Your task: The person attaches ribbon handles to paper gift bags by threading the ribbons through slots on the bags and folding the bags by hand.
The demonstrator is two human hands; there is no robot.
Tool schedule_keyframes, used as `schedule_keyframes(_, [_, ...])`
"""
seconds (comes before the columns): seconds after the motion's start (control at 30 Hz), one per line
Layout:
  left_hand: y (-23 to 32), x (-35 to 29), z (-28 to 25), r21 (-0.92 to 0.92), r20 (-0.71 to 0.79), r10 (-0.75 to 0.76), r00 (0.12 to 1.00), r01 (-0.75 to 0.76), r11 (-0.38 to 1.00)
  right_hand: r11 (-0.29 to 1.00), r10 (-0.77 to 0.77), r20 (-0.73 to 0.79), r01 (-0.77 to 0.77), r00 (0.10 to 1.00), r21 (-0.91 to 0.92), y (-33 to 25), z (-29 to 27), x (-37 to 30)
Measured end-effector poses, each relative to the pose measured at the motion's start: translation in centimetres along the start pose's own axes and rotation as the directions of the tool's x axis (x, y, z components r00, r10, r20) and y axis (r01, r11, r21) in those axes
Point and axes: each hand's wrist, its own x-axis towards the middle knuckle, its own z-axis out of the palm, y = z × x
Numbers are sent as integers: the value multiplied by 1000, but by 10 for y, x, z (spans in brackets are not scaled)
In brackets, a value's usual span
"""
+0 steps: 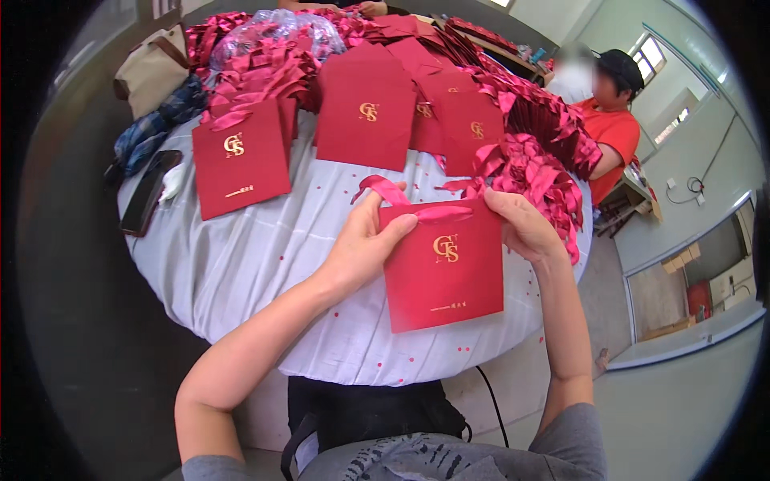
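A red paper gift bag (445,280) with gold lettering hangs upright between my two hands, above the near part of the table. My left hand (362,244) pinches its top left edge, thumb on the front face. At the top right corner my right hand (525,224) grips the bag with closed fingers. A pink ribbon (437,213) runs across the upper front of the bag, and its loose ends stick up past my left fingers and beside my right hand. The fingers behind the bag are partly hidden.
A round table with a white cloth (241,272) bears red bags (365,120), another bag (241,172) at left, and heaps of pink ribbon (533,180). A phone (151,192) and a beige pouch (152,72) lie at the left edge. A person in red (613,132) sits at right.
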Motion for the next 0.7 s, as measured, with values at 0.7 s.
schedule_keyframes(0.7, [111, -21, -182, 929, -359, 689, 630, 313, 198, 812, -411, 244, 474, 879, -340, -29, 163, 178])
